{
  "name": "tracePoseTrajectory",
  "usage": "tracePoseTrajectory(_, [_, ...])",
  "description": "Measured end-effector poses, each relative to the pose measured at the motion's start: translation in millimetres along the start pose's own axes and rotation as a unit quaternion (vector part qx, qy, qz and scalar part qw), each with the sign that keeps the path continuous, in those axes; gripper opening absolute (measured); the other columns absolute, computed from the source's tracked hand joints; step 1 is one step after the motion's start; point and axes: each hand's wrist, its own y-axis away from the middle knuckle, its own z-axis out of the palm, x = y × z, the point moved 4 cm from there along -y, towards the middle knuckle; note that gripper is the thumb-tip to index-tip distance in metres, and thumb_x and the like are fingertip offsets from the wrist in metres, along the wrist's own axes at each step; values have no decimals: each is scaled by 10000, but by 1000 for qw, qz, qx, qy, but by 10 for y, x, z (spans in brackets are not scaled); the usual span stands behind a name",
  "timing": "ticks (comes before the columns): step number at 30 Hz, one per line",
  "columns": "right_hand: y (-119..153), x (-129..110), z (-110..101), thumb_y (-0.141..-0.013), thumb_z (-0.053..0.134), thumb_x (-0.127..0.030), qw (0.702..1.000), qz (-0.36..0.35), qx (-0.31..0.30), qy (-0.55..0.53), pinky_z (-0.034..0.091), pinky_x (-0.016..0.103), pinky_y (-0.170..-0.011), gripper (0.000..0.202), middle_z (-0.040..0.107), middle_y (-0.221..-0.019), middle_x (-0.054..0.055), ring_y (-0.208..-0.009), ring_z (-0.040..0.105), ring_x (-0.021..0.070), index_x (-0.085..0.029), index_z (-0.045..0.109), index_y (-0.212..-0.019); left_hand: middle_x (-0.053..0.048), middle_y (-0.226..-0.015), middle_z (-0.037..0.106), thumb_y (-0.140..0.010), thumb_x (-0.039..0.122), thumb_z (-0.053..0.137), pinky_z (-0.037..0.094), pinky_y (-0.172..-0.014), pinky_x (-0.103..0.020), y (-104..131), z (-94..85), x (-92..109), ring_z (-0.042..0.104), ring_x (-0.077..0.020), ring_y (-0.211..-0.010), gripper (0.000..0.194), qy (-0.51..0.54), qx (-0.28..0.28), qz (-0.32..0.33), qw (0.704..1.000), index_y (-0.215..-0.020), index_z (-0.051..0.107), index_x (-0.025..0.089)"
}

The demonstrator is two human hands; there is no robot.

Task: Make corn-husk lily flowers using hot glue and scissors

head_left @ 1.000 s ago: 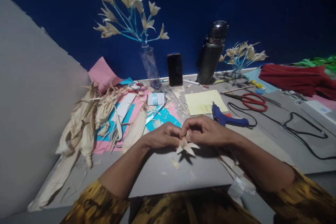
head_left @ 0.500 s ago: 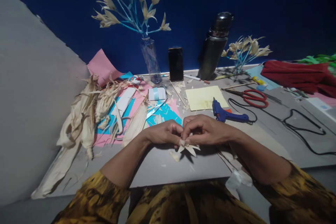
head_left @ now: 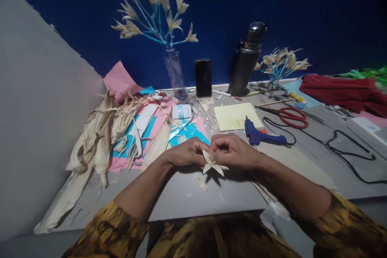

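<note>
A pale corn-husk flower with pointed petals is held between my two hands above the near part of the table. My left hand pinches it from the left, its fingertips partly hidden behind a petal. From the other side, my right hand grips a petal between thumb and curled fingers. A small husk scrap lies on the table just below. Beyond my right hand rests a blue hot glue gun, close to a yellow paper sheet.
Dried corn husks and coloured paper cover the left side. A glass vase of husk flowers, a phone and a flask stand along the wall. Red-handled scissors and a black cord lie right.
The flower has turned in my fingers, so one petal now points up and the centre shows more. Both hands stay in nearly the same place; the view has tilted slightly.
</note>
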Motion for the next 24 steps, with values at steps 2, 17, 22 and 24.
tracePoseTrajectory(2, [5,15,11,-745,665,-272,999,25,-4,-32,309,219,-525,137,549,-665,-26,-567,416,88,-142,680,-704,-51,-623,674,-626,321,874,454,-568,-248,2,-5,-9,568,-125,-539,290,4,1,-8,1000,-776,777,93])
tracePoseTrajectory(17, [-64,37,-385,-783,698,-525,982,5,166,-87,267,242,-497,381,448,-540,-44,-517,350,98,-152,679,-707,-24,-621,624,-580,324,910,416,-579,-237,6,-130,100,556,-113,-574,295,103,114,96,983,-634,712,112])
tracePoseTrajectory(22, [-77,48,-345,-783,700,-480,988,8,142,-66,346,241,-543,343,552,-629,-3,-588,451,121,-154,654,-688,-28,-598,633,-548,292,919,395,-543,-226,-8,-176,64,550,-106,-533,285,129,128,97,979,-614,711,110])
tracePoseTrajectory(24, [-82,72,-299,-771,714,-431,991,8,122,-56,362,241,-555,288,559,-637,-6,-589,462,121,-149,669,-729,-28,-584,633,-540,274,916,397,-537,-222,-12,-167,71,550,-105,-523,272,136,142,104,975,-608,712,107])
